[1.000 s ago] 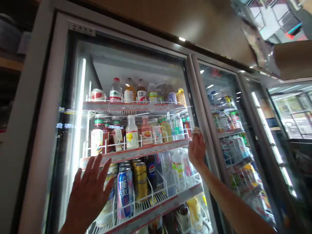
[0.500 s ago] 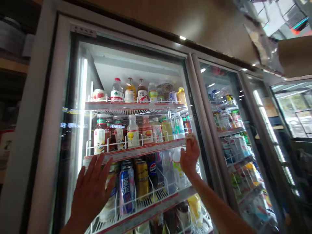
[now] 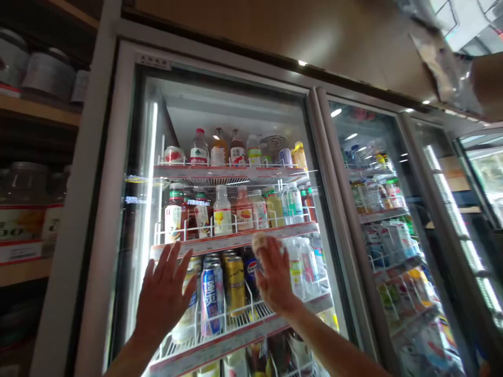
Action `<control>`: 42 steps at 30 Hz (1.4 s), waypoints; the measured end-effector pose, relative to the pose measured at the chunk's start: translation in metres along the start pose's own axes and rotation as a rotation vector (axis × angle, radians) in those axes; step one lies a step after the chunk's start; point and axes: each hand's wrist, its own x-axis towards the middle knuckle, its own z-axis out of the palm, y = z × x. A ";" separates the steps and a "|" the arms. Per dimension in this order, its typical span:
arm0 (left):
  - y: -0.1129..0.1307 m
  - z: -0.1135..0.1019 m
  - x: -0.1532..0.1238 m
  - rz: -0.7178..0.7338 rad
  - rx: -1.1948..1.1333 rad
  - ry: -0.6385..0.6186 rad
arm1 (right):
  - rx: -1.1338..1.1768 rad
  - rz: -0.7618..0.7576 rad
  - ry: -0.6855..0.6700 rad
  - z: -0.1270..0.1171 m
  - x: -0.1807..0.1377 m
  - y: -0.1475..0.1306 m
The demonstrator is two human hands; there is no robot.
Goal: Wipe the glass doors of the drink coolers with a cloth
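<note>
My left hand lies flat with fingers spread on the glass door of a drinks fridge, low on its left side. My right hand presses a small pale cloth against the same glass near the middle, in front of the second shelf's edge. Behind the glass stand rows of bottles and cans on white wire shelves.
A second glass-door fridge stands to the right, with more beyond it. On the left, wooden shelves hold jars and boxes. A brown panel runs above the fridges.
My right hand with the cloth has slid left and down across the glass, from the door's right edge to its middle. My left hand stays flat on the glass. My view has shifted left.
</note>
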 end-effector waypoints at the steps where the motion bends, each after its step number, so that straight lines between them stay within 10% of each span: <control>1: 0.001 0.000 0.000 -0.019 -0.015 -0.005 | 0.023 -0.121 -0.066 -0.002 -0.005 -0.003; 3: 0.001 0.000 0.000 -0.026 -0.020 -0.013 | 0.005 -0.129 -0.070 -0.006 -0.012 0.006; 7: -0.001 0.001 0.000 0.038 0.028 -0.006 | -0.126 0.416 0.165 -0.008 -0.013 0.027; 13: -0.001 0.001 -0.001 0.048 0.063 0.000 | -0.012 -0.096 -0.127 -0.010 -0.020 0.020; 18: -0.002 0.004 0.001 0.061 0.100 -0.010 | -0.139 0.563 0.133 -0.012 0.008 0.047; 24: 0.008 0.002 -0.013 0.028 0.094 -0.042 | 0.060 -0.149 -0.102 -0.005 -0.001 -0.002; 29: 0.012 0.002 -0.025 0.019 0.080 -0.082 | -0.064 0.431 0.114 -0.009 0.028 0.020; 35: 0.013 -0.001 -0.021 0.029 0.071 -0.059 | 0.072 -0.212 -0.142 -0.011 0.020 -0.013; 40: 0.012 0.000 -0.023 0.041 0.069 -0.037 | -0.056 0.394 0.083 -0.013 0.018 0.020; 42: 0.013 0.000 -0.023 0.029 0.064 -0.042 | -0.032 0.308 0.046 -0.012 0.011 0.018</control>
